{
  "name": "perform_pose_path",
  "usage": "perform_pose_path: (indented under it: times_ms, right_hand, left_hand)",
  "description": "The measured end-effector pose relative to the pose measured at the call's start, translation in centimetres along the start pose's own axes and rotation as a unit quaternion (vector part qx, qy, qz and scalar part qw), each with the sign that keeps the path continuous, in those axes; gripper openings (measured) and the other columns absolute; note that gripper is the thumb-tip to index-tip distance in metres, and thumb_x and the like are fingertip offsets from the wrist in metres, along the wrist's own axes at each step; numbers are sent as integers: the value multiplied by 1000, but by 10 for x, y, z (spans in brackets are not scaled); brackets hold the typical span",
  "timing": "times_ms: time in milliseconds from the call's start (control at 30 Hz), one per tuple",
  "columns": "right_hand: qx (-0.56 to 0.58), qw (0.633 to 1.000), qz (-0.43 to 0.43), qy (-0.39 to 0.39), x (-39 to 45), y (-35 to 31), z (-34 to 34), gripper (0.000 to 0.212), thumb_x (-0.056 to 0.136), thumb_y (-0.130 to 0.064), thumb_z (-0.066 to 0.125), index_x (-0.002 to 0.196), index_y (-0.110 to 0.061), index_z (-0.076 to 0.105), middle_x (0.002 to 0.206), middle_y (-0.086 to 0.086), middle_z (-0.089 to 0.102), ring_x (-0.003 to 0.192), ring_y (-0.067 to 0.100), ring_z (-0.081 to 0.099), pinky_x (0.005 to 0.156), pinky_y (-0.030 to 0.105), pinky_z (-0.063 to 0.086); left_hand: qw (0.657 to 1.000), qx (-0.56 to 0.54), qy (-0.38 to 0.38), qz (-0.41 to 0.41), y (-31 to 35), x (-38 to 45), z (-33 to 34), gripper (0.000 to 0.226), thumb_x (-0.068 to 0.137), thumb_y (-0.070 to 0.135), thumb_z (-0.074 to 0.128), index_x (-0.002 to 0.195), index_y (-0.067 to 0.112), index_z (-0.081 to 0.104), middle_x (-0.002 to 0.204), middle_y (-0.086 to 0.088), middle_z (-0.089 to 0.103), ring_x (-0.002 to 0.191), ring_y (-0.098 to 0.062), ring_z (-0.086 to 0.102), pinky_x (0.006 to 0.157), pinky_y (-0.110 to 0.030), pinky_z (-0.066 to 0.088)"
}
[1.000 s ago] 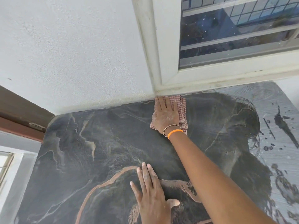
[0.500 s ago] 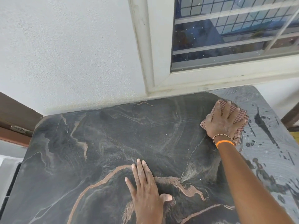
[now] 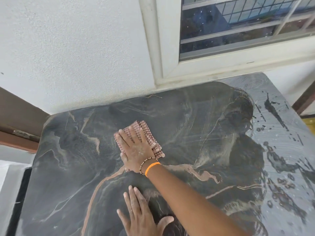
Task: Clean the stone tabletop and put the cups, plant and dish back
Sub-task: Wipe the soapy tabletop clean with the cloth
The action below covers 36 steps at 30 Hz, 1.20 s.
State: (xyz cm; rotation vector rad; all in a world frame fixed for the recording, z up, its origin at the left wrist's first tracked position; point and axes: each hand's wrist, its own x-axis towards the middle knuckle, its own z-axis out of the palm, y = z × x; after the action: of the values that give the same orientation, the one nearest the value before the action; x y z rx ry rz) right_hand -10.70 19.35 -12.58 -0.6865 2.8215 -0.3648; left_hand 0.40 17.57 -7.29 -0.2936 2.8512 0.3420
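Note:
The dark stone tabletop (image 3: pixel 71 159) with pale and rust veins fills the lower view. My right hand (image 3: pixel 136 149) lies flat, palm down, on a folded pink checked cloth (image 3: pixel 146 132) near the table's middle, pressing it against the stone. My left hand (image 3: pixel 141 215) rests flat on the stone at the near edge, fingers spread, holding nothing. The right side of the tabletop (image 3: pixel 283 150) looks grey, dusty and spotted with dark wet marks. No cups, plant or dish are in view.
A white textured wall (image 3: pixel 76 48) stands behind the table. A white-framed window (image 3: pixel 238 31) sits at the back right. A brown wooden frame (image 3: pixel 15 120) is at the left, and another brown edge (image 3: pixel 305 99) at the far right.
My right hand slid the cloth from the back middle to the back right, then back left and nearer, to the table's middle. My left hand stayed planted.

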Motion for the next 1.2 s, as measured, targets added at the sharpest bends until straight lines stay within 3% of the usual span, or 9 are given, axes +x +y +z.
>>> perform_pose_path:
  times_ms: [67, 167, 267, 367, 500, 667, 767, 1100, 1200]
  right_hand:
    - [-11, 998, -63, -14, -16, -18, 11, 64, 95, -36, 35, 150, -21, 6, 160, -1, 5, 147, 28, 2, 114, 53, -10]
    - [-26, 996, -90, -4, -49, -1, 15, 63, 94, -36, 35, 150, -25, 7, 160, -4, 8, 147, 25, 4, 115, 52, -6]
    - [-59, 998, -19, 19, -79, 50, 5, 64, 93, -38, 31, 150, -27, 4, 160, -6, 5, 147, 23, 4, 117, 51, -2]
    - [-68, 992, 102, 43, -113, 114, -12, 62, 94, -38, 27, 150, -28, 3, 160, -8, 2, 147, 21, 4, 118, 49, 0]
    - [-44, 958, 275, 70, -172, 187, -27, 61, 96, -34, 33, 150, -26, 5, 160, -6, 4, 147, 22, 5, 118, 49, 6]
    - [-11, 913, 398, 88, -236, 192, -22, 61, 97, -32, 32, 150, -25, 4, 160, -5, 3, 147, 24, 3, 117, 51, 4]
    - [-16, 909, 406, 87, -241, 158, -10, 61, 97, -32, 32, 150, -26, 2, 160, -5, 1, 147, 26, 4, 117, 51, 4]
    - [-10, 984, 178, 26, -139, 46, 10, 63, 94, -37, 31, 150, -25, 4, 161, -4, 0, 147, 28, 0, 115, 52, -6]
    - [-25, 999, 41, -3, -153, 33, 16, 65, 92, -36, 36, 150, -26, 10, 160, -4, 8, 147, 27, 4, 116, 51, -7]
  left_hand:
    - [979, -167, -45, -104, 11, 34, -28, 53, 96, 21, 23, 139, -6, 11, 152, -28, 14, 143, -37, 12, 114, -47, 23]
    - [999, -2, -10, -34, 1, -16, 7, 97, 81, 66, 29, 138, -11, 18, 152, -22, 8, 137, -40, 29, 101, -57, 38]
    - [995, 49, -55, 70, -29, -91, 44, 116, 66, 86, -5, 144, 1, 0, 156, -7, -13, 145, -20, -7, 116, -46, 2]
    - [991, 31, -79, 103, -22, -88, 34, 119, 65, 83, -10, 144, -4, 6, 150, -19, 24, 142, -15, -20, 113, -40, -13]
    - [984, 73, -112, 115, -16, -91, 26, 116, 54, 82, 41, 118, -14, 54, 125, -28, 54, 124, -37, 49, 110, -50, 20]
    - [980, 113, -140, 81, -16, -85, 32, 119, 70, 74, 45, 133, 2, -27, 153, -22, -18, 143, -34, -13, 115, -49, -5]
    - [979, 131, -135, 82, -15, -85, 34, 118, 73, 73, 41, 137, -1, -25, 152, -22, -20, 142, -34, -15, 115, -48, -7]
    - [989, 64, -117, 71, -18, -85, 39, 126, 62, 77, 45, 144, 0, -12, 155, -15, -18, 144, -28, -12, 115, -49, -5]
    - [991, 33, -115, 58, -18, -94, 40, 139, 41, 92, 8, 144, 2, -14, 155, -13, -19, 143, -29, -15, 115, -49, -5]
